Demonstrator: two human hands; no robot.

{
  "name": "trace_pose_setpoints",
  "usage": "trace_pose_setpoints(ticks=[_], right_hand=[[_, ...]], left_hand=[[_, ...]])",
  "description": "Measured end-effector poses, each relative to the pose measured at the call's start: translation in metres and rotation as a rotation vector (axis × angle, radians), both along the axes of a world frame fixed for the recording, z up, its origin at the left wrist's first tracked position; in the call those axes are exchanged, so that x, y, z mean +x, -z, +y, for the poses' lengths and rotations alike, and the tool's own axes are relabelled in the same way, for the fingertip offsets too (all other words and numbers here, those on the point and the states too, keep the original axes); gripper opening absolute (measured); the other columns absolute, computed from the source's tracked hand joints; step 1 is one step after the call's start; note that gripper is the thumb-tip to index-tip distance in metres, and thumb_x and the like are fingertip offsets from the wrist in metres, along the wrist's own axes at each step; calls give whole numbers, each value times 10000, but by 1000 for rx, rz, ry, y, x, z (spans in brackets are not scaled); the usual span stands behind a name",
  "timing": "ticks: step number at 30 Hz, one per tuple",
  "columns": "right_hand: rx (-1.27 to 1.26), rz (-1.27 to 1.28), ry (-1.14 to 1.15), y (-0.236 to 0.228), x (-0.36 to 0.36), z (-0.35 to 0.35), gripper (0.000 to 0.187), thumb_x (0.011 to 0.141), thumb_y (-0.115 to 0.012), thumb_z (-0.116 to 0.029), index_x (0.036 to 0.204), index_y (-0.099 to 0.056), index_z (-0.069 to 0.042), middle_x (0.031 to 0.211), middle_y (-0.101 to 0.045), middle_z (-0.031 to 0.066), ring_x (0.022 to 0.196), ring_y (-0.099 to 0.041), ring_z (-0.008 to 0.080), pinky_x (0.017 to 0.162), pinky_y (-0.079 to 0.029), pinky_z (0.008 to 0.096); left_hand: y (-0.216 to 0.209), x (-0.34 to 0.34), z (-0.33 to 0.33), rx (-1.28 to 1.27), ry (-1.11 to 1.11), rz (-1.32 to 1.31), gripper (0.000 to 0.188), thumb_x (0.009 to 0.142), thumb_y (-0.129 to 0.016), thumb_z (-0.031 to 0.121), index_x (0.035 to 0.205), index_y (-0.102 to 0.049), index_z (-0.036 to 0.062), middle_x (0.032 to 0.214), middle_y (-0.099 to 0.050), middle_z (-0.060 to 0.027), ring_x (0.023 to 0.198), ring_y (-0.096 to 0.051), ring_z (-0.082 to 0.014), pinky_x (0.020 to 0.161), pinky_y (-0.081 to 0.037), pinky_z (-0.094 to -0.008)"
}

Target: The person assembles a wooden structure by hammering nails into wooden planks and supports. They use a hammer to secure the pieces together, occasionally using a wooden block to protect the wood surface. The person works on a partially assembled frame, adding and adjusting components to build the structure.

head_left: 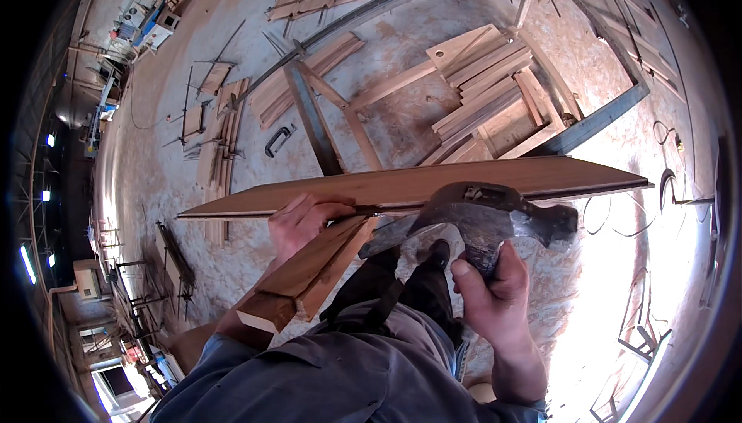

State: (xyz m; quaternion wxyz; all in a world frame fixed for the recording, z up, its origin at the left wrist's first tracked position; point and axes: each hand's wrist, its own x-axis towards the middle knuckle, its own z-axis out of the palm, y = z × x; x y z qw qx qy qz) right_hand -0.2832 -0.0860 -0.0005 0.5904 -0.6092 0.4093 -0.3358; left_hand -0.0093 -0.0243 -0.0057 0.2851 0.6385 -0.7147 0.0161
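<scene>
A long brown wooden board (402, 185) lies crosswise in front of me, with a narrow groove along its near edge. My left hand (305, 222) is closed at that edge, its fingers bent against the wood; its underside is hidden. A lighter wooden beam (309, 280) meets the board beside these fingers and slants back over my left forearm. In my right hand (498, 288) is a claw hammer (491, 218), gripped high on its handle near the head. The dark, worn hammer head is raised over the board's near right edge, its claw pointing left and its face right.
Beyond the board, a metal frame (309, 114) stands on the dusty floor around stacked planks (487, 86). A C-clamp (277, 141) lies at the left, close to more planks (220, 137). Thin metal frames (638, 318) and cables (610, 218) are at the right.
</scene>
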Motion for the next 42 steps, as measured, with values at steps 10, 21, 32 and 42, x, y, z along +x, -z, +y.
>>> trace_pose_setpoints(ticks=[10,21,32,42], right_hand=[[-85,-257,29,21,45,20,231,882,-688,12,1103,-623,5,902,-680,72,804,-631,125,713,-499,263],[-243,-201,27,43,53,25,299,846,-723,-3,1112,-591,40,865,-672,147,748,-690,220,654,-528,302],[9,-193,36,30,55,31,190,912,-674,1,1102,-658,-2,943,-679,44,858,-603,109,766,-492,262],[-31,-207,24,38,62,33,98,917,-667,-9,1014,-659,1,890,-661,30,817,-593,93,724,-483,252]], left_hand=[[-1,-1,-6,-44,-33,22,182,688,-785,168,841,-714,100,861,-727,-17,716,-682,-186,587,-521,-289],[-6,-2,-11,-16,11,-52,185,689,-789,168,829,-704,83,852,-722,-37,715,-679,-198,596,-523,-295],[-6,-4,-8,3,14,-33,189,671,-756,146,838,-707,73,854,-721,-50,723,-681,-210,604,-524,-305],[-4,-2,-10,-31,-8,48,199,668,-764,143,841,-699,70,858,-720,-54,721,-683,-211,590,-520,-302]])
